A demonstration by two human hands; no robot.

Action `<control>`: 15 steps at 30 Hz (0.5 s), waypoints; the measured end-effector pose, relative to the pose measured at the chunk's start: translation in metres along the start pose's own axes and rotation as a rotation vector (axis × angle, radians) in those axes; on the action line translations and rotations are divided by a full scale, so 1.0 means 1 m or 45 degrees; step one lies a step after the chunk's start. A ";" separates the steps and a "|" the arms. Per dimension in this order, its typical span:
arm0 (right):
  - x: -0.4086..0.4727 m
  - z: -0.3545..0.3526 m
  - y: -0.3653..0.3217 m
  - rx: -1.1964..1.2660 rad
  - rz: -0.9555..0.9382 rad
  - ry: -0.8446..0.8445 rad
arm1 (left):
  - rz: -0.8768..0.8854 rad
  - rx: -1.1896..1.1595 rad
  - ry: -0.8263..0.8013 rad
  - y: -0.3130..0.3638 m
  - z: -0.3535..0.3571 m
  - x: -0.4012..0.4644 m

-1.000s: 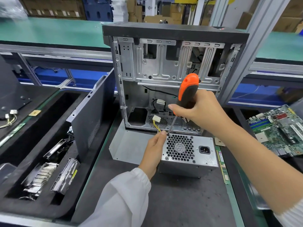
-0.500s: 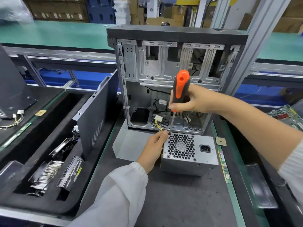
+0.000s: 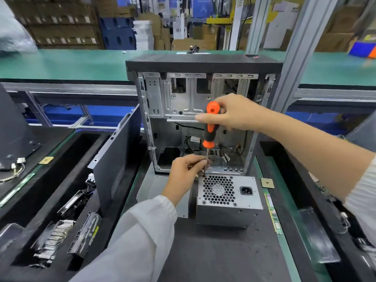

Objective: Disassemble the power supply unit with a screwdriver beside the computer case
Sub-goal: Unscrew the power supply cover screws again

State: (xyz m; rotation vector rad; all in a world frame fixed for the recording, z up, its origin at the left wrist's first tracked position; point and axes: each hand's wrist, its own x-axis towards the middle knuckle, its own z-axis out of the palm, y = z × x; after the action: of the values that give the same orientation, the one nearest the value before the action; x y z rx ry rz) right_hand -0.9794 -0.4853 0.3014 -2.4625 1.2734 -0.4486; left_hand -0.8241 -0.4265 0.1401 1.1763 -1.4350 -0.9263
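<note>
Item: power supply (image 3: 227, 198), lying in front of the case (image 3: 203, 110). Our right hand (image 3: 234, 115) grips the screwdriver (image 3: 210, 127); left hand (image 3: 183, 176) pinches its shaft at the supply's far-left corner screw. Step, we judge: loosening. Next: steady downward turning.

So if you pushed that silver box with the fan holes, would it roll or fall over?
Probably neither. The power supply unit is a squat box lying flat on the dark mat, so it would likely slide rather than roll or tip. Its metal shell looks stiff, and it is probably heavy for its size.
</note>
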 end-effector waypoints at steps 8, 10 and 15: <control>0.004 -0.030 -0.026 -0.471 -0.159 -0.262 | 0.046 -0.058 -0.134 0.007 -0.006 0.003; 0.005 -0.039 -0.028 -0.446 -0.163 -0.430 | 0.044 -0.090 -0.155 0.011 -0.009 0.008; 0.017 -0.044 -0.037 -0.426 -0.211 -0.564 | 0.016 -0.125 -0.095 0.012 -0.011 0.015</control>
State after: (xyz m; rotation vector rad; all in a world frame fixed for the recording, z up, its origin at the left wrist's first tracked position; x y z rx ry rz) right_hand -0.9621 -0.4853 0.3591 -2.7386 1.0270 0.2897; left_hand -0.8159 -0.4378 0.1567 1.0688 -1.4379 -1.0295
